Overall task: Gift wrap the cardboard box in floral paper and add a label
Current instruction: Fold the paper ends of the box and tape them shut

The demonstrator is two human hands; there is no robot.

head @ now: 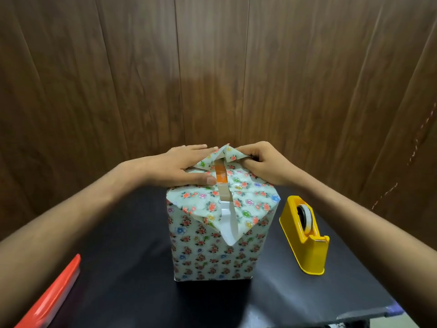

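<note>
Box: a tall cardboard box (208, 252) stands upright near the middle of the black counter (123, 268), its sides covered in floral paper (250, 197).
Paper, top end: partly folded. The left and right portions lie over the top face; a pointed flap hangs down over the front face with its white underside (228, 223) showing; a second flap (225, 152) stands raised at the far edge.
Exposed area: between the folded portions a narrow strip of the box top is visible, bearing orange and brown tape (221, 178).
Left hand: the left hand (186, 162) lies flat on the top left of the box, fingers (189, 149) straight and close together, pressing the paper down; the thumb reaches to the edge of the orange tape.
Right hand: the right hand (264, 164) is at the top right far corner, fingers curled, pinching the raised flap of paper between thumb and fingertips.
Tape dispenser: a yellow tape dispenser (305, 237) with a roll mounted stands on the counter just right of the box, apart from it and untouched.
Red item: a flat red object (55, 294) lies at the lower left edge of the counter, well apart from the box; its nature cannot be determined.
Background: a brown wood-grain panel wall (212, 67) rises directly behind the counter.
Label: not seen on any visible face.
</note>
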